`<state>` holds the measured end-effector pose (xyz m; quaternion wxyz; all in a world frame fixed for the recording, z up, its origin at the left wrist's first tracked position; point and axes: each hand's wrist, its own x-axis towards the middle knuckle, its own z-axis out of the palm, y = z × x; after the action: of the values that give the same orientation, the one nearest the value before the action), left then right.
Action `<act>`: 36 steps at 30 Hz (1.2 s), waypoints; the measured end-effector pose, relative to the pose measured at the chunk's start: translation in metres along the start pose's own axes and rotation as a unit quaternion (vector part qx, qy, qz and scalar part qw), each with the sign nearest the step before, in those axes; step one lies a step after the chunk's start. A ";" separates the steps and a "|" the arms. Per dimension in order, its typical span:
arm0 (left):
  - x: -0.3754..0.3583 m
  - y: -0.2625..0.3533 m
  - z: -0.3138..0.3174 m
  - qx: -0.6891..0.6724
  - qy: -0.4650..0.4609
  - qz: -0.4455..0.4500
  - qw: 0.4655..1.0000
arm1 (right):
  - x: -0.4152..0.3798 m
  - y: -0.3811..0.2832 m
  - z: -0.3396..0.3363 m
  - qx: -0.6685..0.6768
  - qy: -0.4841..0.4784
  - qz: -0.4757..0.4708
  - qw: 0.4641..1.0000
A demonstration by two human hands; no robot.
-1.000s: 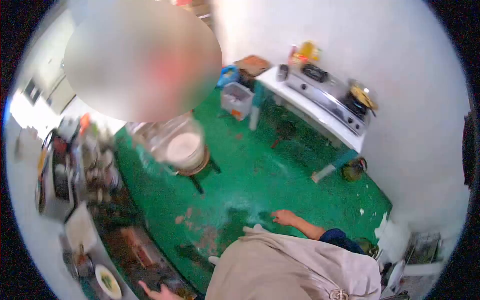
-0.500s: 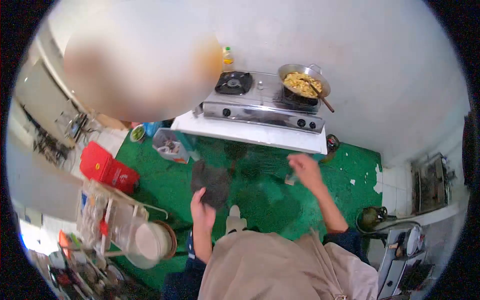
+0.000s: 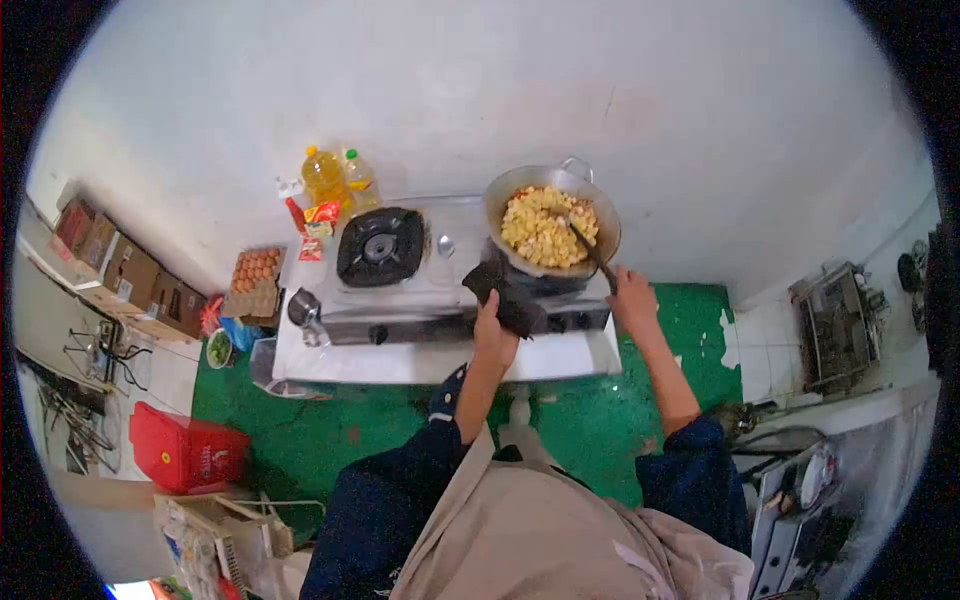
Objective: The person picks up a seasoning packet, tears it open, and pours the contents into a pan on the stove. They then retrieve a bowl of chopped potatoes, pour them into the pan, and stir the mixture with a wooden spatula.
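Both arms reach forward and up from dark blue sleeves, forearms bare. The left hand (image 3: pixel 493 335) is closed in a grip, knuckles up, elbow bent. The right hand (image 3: pixel 633 296) — set farther out on a straighter arm — is curled shut too.

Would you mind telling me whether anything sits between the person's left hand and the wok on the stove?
Yes. A dark cloth lies between the left hand and the near rim of the wok, so the hand does not touch the metal directly. The right hand grips the spatula handle bare.
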<state>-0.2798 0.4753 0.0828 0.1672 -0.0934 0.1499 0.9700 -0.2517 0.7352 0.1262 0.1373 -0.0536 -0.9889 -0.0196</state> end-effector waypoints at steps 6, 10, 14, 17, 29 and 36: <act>0.028 -0.026 0.061 -0.069 0.043 0.064 0.995 | 0.041 0.016 -0.010 -0.051 -0.069 -0.061 0.994; 0.038 -0.039 0.034 0.041 0.045 0.121 0.991 | 0.083 0.028 -0.075 -0.064 -0.129 -0.057 0.988; 0.058 -0.059 0.021 0.144 0.213 0.172 0.951 | 0.139 0.059 -0.121 -0.109 -0.124 -0.107 0.980; 0.063 -0.056 0.046 0.135 0.280 0.129 0.942 | 0.188 0.068 -0.143 -0.184 -0.105 -0.144 0.967; 0.093 -0.004 0.048 0.415 0.203 0.169 0.871 | 0.291 0.054 -0.136 -0.120 -0.538 -0.059 0.832; 0.107 0.003 0.032 0.479 0.187 0.177 0.839 | 0.195 0.089 -0.047 0.258 -0.466 0.115 0.838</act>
<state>-0.3845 0.5143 0.0884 -0.0143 -0.1528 0.6385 0.7542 -0.4160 0.8402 0.2266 -0.3295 -0.1319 -0.8920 0.2799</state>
